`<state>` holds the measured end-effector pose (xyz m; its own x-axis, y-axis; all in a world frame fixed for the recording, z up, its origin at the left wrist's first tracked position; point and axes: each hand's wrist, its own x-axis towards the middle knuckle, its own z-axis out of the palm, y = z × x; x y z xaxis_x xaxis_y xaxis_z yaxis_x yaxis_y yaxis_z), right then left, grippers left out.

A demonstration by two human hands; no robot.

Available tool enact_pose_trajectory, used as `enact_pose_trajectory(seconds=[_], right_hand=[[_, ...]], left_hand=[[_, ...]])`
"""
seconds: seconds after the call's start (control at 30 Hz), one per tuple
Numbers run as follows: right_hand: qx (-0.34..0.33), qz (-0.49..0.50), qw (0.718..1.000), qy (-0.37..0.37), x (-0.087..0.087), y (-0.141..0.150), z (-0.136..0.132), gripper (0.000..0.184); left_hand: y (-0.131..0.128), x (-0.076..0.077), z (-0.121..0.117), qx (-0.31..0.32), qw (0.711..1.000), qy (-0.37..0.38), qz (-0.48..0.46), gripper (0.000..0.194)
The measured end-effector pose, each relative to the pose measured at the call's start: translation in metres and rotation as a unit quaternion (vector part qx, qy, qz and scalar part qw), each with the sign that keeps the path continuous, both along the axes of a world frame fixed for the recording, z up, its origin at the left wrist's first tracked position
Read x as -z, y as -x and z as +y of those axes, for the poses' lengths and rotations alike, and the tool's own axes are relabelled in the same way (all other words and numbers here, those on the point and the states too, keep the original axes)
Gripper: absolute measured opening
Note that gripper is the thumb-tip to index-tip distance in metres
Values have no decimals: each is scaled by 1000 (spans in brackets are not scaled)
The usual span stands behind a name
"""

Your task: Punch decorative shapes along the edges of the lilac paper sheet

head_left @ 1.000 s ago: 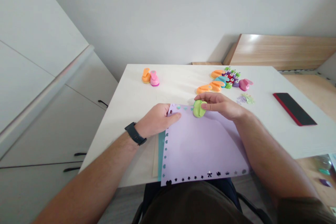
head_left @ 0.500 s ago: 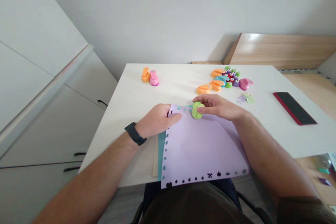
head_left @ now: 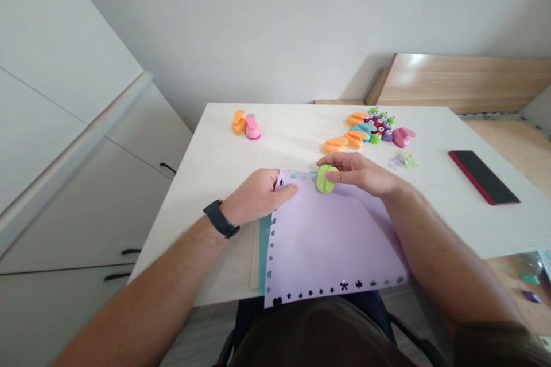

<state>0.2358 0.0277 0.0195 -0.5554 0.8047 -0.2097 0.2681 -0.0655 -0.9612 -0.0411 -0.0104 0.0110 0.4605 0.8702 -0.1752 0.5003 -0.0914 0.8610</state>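
A sheet of purple paper (head_left: 331,229) with small shapes cut along its edges lies before me, its near edge over the table's front. My left hand (head_left: 262,195) pinches its far left corner, thumb on top. My right hand (head_left: 355,172) is closed on a lime-green craft punch (head_left: 325,178), which sits on the sheet's far edge; the thumb rests on its lever. Beneath the purple sheet, a teal sheet (head_left: 263,258) and a cream one show at the left.
An orange punch (head_left: 239,123) and a pink punch (head_left: 253,128) stand far left on the white table (head_left: 293,132). Several larger and small punches (head_left: 379,126) cluster far right, near paper cut-outs (head_left: 407,160). A black-and-red flat object (head_left: 482,178) lies at the right.
The green punch and my right hand have shifted very slightly to the right along the far edge. My left hand stays on the corner.
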Motion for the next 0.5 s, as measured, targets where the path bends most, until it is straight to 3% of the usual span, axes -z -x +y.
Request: enact_pose_trajectory(seconds=[0.5], right_hand=[[14,28,999,5,0,2,1,40]], left_hand=[[-1,-1,-1,-5,1000,-15,-4,30]])
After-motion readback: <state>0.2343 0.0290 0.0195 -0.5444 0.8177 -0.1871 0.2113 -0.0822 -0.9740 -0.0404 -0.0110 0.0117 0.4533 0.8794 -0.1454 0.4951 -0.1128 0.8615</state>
